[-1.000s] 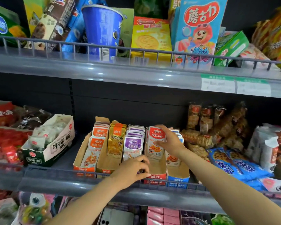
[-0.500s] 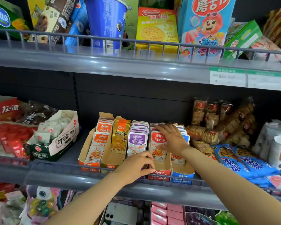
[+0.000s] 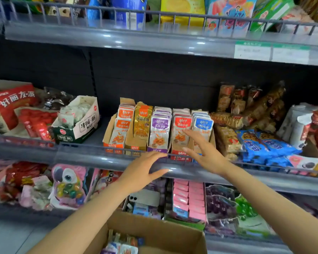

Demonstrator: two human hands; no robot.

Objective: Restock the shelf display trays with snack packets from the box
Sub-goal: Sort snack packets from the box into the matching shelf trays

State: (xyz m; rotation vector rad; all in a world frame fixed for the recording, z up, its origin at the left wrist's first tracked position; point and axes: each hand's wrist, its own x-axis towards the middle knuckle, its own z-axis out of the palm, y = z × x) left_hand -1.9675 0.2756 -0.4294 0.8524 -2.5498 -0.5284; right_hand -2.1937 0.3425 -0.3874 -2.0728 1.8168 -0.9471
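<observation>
Both hands are up at the middle shelf (image 3: 77,155), both empty. Left hand (image 3: 142,171): fingers straight, loosely together, palm down, over the shelf's front lip just below the purple row; can't tell if it actually touches the lip. Right hand (image 3: 205,153): fingers spread, held in front of the red and blue rows, index tip over a red packet (contact or not, can't tell). Five cardboard trays (image 3: 109,128) sit side by side behind the wire rail, packets (image 3: 159,130) standing upright in rows: orange, gold, purple, red, blue, left to right. The gold row stops short of its tray's front, bare cardboard showing there. Box (image 3: 154,229) is open at the bottom of view, below the hands and between the forearms, with spare packets (image 3: 120,247) loose inside. Carton (image 3: 79,123) in white and green sits left of the trays, cookie bags (image 3: 264,143) in blue to the right. Phone (image 3: 145,197) lies on the shelf below, under the left wrist.
</observation>
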